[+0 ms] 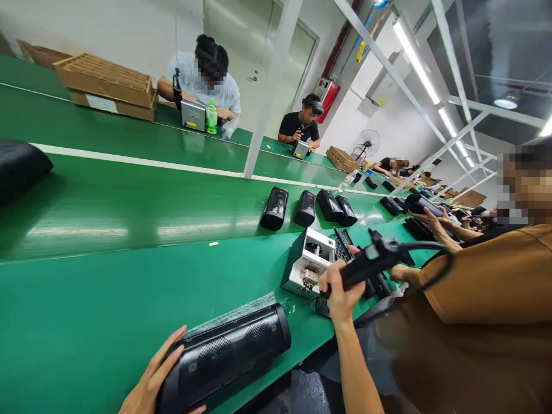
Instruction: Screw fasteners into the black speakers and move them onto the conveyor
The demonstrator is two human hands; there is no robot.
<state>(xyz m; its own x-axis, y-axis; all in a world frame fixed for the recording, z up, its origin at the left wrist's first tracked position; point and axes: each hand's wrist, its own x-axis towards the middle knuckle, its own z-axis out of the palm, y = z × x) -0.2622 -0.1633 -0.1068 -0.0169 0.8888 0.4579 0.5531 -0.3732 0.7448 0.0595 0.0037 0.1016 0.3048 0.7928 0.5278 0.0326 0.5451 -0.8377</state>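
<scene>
My left hand (153,374) is wrapped round the near end of a black speaker housing (233,351), which lies on its side on the green bench. Its face shows two patches of small perforations. Clear plastic wrap (254,305) lies along its far side. My right hand (342,290) grips a black electric screwdriver (368,261) with a cable at its back end. The screwdriver is tilted, its front end by the outlet of a white and black screw feeder (310,261). My fingers hide the tip, so I cannot tell whether it touches the feeder.
Several black housings (275,208) stand on the green conveyor belt (129,201) beyond. Black slotted parts (344,244) lie behind the feeder. A co-worker in a brown shirt (487,276) is close on my right; others sit across the line. A cardboard box (112,86) is at far left.
</scene>
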